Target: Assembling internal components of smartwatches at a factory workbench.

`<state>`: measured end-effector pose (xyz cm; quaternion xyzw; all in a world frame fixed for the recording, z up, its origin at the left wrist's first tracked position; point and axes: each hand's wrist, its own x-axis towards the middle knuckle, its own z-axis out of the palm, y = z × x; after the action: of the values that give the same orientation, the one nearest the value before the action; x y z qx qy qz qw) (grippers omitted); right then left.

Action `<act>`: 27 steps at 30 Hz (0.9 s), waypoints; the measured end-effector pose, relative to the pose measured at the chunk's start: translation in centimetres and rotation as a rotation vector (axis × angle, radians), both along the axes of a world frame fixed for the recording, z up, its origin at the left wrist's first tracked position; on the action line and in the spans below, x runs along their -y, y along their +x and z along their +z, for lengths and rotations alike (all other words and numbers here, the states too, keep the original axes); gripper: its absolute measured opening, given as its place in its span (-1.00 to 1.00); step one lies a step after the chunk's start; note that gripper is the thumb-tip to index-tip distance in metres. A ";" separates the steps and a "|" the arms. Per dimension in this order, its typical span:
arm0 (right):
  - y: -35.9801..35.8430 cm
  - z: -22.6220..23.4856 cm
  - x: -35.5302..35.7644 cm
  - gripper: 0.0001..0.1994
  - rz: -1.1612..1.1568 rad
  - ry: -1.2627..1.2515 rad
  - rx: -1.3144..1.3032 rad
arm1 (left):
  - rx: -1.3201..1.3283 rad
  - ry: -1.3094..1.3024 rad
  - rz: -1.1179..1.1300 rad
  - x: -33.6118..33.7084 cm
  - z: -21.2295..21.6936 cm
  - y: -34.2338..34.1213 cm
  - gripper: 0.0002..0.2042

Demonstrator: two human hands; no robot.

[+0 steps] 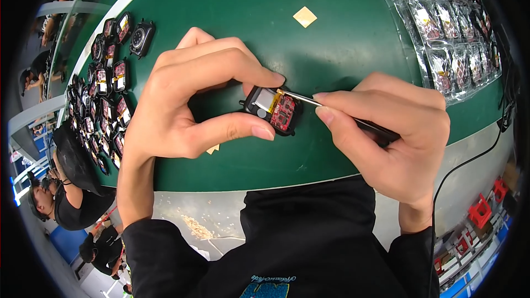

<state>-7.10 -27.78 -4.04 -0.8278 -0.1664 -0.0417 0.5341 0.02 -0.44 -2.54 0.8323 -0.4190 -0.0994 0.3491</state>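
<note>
An open smartwatch case (pixel 290 128), black, lies at the middle of the green table. Inside it are a silver battery (pixel 264 99), a red circuit board (pixel 283 112) and a strip of yellow tape. My left hand (pixel 193 91) pinches the case between the thumb at its near side and the fingers at its far side. In my right hand (pixel 386 127) is a slim tool (pixel 301 98) with a thin metal shaft and a dark handle. Its tip meets the yellow part by the board's far edge. Whether the tool is a screwdriver or tweezers, I cannot tell.
Several more open watch cases (pixel 105 105) crowd the table's left side, with one closed watch (pixel 142 38) beside them. Clear plastic trays (pixel 441 38) of similar parts lie at the right. Two beige paper squares (pixel 305 17) rest at the back. A black cable (pixel 464 160) hangs at the right.
</note>
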 end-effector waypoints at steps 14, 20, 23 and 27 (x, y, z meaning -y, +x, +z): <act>0.0 0.3 -0.2 -0.83 -0.012 -0.016 -0.025 | -0.074 -0.073 0.016 -0.9 -0.2 0.1 -0.42; -0.1 0.6 0.0 -0.82 0.017 -0.044 -0.056 | -0.080 -0.067 0.010 -0.9 -0.2 0.0 -0.39; 0.0 0.9 -0.1 -0.82 0.000 -0.042 -0.068 | -0.069 -0.101 0.017 -0.9 -0.4 -0.3 -0.39; 0.0 0.6 0.1 -0.83 0.005 -0.027 -0.071 | -0.071 -0.069 0.015 -0.8 -0.2 -0.2 -0.40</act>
<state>-7.08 -27.91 -3.39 -0.8356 -0.1497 -0.0088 0.5285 -0.14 0.38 -2.71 0.8189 -0.4032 -0.1115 0.3930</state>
